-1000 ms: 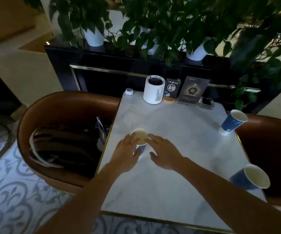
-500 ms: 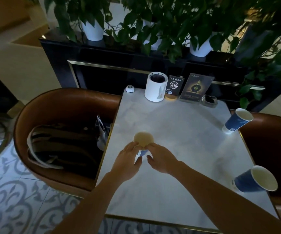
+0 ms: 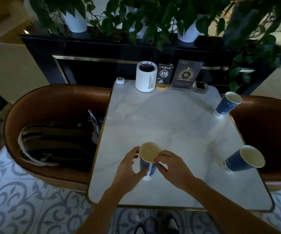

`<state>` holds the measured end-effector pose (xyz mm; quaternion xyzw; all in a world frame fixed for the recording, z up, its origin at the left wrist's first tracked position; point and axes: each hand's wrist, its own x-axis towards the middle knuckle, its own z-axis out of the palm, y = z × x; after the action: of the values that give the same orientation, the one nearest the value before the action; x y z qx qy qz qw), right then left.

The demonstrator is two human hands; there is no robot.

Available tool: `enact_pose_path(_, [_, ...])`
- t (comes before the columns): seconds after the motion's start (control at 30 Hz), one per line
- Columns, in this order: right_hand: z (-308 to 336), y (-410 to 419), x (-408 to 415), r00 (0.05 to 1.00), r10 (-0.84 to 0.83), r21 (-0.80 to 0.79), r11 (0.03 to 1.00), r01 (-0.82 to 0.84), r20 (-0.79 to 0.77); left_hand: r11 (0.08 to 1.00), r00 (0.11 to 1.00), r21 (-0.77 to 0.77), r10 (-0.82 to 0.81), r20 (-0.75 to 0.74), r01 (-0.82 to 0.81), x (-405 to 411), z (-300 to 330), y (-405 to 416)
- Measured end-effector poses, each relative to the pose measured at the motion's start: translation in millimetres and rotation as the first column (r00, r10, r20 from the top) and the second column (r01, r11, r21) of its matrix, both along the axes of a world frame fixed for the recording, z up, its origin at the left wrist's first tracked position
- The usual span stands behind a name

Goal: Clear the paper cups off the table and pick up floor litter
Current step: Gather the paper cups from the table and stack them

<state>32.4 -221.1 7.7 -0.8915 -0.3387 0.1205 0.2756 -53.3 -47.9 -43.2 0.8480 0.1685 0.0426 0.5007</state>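
A blue paper cup [image 3: 148,157] with a pale inside stands upright near the front left of the white marble table [image 3: 166,122]. My left hand [image 3: 129,168] wraps its left side and my right hand [image 3: 171,168] grips its right side near the rim. A second blue paper cup [image 3: 228,104] stands at the table's right edge, farther back. A third blue paper cup [image 3: 244,159] stands at the right edge, nearer to me. I see no litter on the floor.
At the table's back stand a white cylinder holder [image 3: 146,76], an A10 sign [image 3: 164,76], a dark card stand [image 3: 186,75], an ashtray [image 3: 200,86] and a call button [image 3: 120,81]. Brown chairs flank the table; the left chair [image 3: 55,102] holds a dark bag [image 3: 55,142]. Potted plants hang over the back.
Both hands have closed around the cup and drawn it toward the front of the table. The view has shifted, showing more of the floor.
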Motion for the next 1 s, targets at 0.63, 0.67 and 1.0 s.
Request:
enact_pose_path(0.63, [21, -198, 31, 0.888, -0.292, 0.379, 0.823, 0.423, -0.356, 0.979, 0.971, -0.085, -0.194, -0.138, 0.183, 49, 30, -145])
enact_pose_path(0.67, [18, -213, 36, 0.878, -0.331, 0.366, 0.814, 0.452, -0.346, 0.98, 0.971, -0.088, -0.192, -0.143, 0.181, 54, 30, -154])
enact_pose_path(1.0, [-14, -340, 89, 0.895, -0.42, 0.163, 0.904, 0.396, 0.151, 0.981, 0.964, -0.079, -0.189, -0.186, 0.177, 77, 36, -217])
